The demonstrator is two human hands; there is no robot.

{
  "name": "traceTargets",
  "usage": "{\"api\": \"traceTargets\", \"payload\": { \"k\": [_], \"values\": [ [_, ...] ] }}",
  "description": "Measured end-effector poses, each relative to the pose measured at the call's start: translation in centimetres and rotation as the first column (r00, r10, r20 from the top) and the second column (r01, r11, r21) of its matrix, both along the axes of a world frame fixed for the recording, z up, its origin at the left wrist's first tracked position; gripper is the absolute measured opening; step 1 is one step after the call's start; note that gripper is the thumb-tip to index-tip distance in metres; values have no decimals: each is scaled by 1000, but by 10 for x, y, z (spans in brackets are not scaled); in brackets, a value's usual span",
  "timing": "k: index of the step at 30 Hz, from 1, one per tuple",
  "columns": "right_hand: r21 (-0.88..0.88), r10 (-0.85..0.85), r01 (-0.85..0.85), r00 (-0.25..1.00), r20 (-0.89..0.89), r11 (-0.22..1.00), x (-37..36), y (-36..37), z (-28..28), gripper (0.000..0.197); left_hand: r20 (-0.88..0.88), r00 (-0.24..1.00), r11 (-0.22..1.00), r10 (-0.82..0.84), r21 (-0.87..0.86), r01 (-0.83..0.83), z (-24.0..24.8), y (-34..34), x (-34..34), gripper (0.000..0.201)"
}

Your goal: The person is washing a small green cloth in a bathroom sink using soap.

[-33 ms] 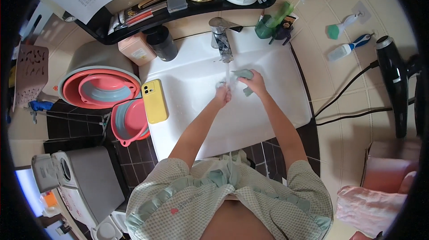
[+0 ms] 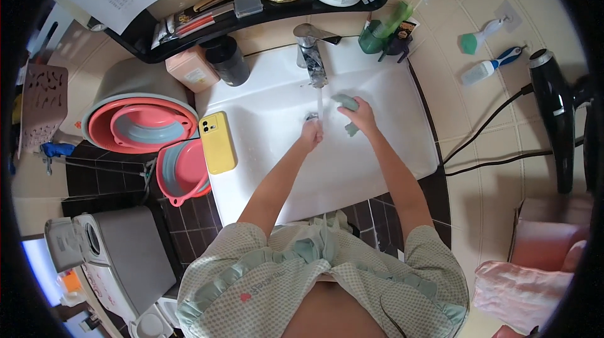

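Note:
Water runs from the chrome faucet [image 2: 314, 64] into the white sink [image 2: 264, 143]. Under the stream, close to the drain, is my left hand [image 2: 311, 133], its fingers curled closed; whether anything is inside them is hidden. To the right of the stream my right hand [image 2: 360, 116] grips a grey-green cloth [image 2: 344, 101]. One part of the cloth sticks out above the fingers and another hangs below the palm. The two hands are apart, both over the basin.
A yellow phone [image 2: 217, 143] lies on the sink's left rim. Beside it are pink-and-grey basins [image 2: 100, 130]. A dark bottle [image 2: 228, 61] and a green cup [image 2: 371, 37] stand at the back, below a black shelf [image 2: 157, 51]. A hair dryer [image 2: 557, 118] hangs on the right.
My right hand has shifted slightly right with the cloth, farther from the water stream. My left hand stays under the water, turned a little.

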State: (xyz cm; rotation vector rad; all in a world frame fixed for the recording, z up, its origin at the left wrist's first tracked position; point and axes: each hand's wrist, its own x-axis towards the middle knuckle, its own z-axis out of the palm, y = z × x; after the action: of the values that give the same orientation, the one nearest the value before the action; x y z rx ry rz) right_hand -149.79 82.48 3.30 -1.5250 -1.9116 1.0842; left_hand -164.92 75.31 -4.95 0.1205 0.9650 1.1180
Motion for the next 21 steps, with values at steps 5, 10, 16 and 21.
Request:
{"api": "traceTargets", "payload": {
  "k": [5,10,16,21],
  "values": [
    [69,-198,194,979,49,979,35,11,12,36,-409,891,973,-199,-188,131,-21,8,-20,29],
    [187,-235,258,963,-133,948,70,18,61,34,-885,94,832,-457,-387,398,-21,17,-26,34],
    [-3,-314,333,887,-337,943,99,20,109,35,-807,-356,700,-472,-588,405,10,17,-17,30],
    [25,-186,195,962,-202,981,98,17,80,33,-804,-489,624,-337,-580,524,-3,32,5,24]
  ]
}}
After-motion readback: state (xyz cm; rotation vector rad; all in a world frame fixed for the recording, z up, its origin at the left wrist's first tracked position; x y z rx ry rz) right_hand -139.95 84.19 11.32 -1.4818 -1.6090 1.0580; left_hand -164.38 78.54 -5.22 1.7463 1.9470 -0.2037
